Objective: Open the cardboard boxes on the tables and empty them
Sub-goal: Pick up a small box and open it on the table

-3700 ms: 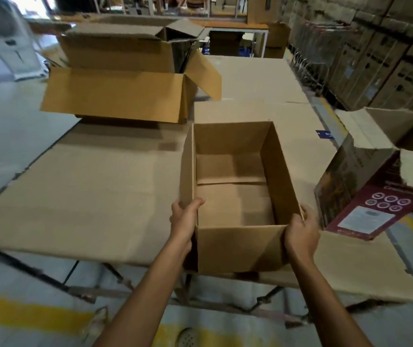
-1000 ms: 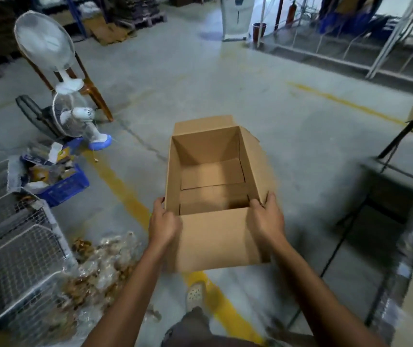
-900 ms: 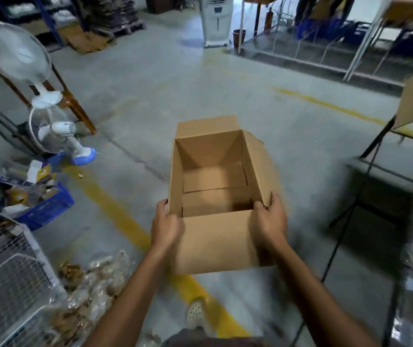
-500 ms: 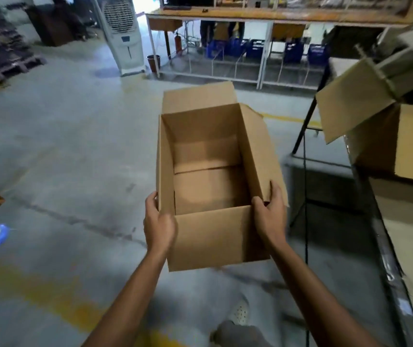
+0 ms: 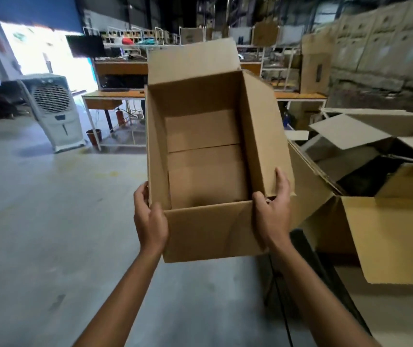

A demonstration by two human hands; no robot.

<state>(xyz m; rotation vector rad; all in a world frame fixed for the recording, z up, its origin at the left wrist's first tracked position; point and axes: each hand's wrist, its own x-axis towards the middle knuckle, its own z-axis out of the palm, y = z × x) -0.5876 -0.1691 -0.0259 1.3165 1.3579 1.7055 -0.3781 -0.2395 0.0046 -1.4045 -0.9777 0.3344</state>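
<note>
An open brown cardboard box (image 5: 205, 231) is held up in the air in front of me, its top flaps spread and its inside bare. My left hand (image 5: 150, 219) grips its near left corner, thumb over the rim. My right hand (image 5: 271, 216) grips the near right corner, fingers curled round the side flap. A larger open cardboard box (image 5: 390, 236) stands to the right on a table, its flaps splayed and its inside dark.
A white air cooler (image 5: 55, 113) stands on the grey concrete floor at the left. Workbenches (image 5: 115, 96) cross the back. Stacked cartons (image 5: 388, 38) line the right wall. A tall carton (image 5: 315, 68) stands behind the table.
I have turned from the floor side toward the table while carrying the box. The box sits higher in view, and the larger box on the right has come closer.
</note>
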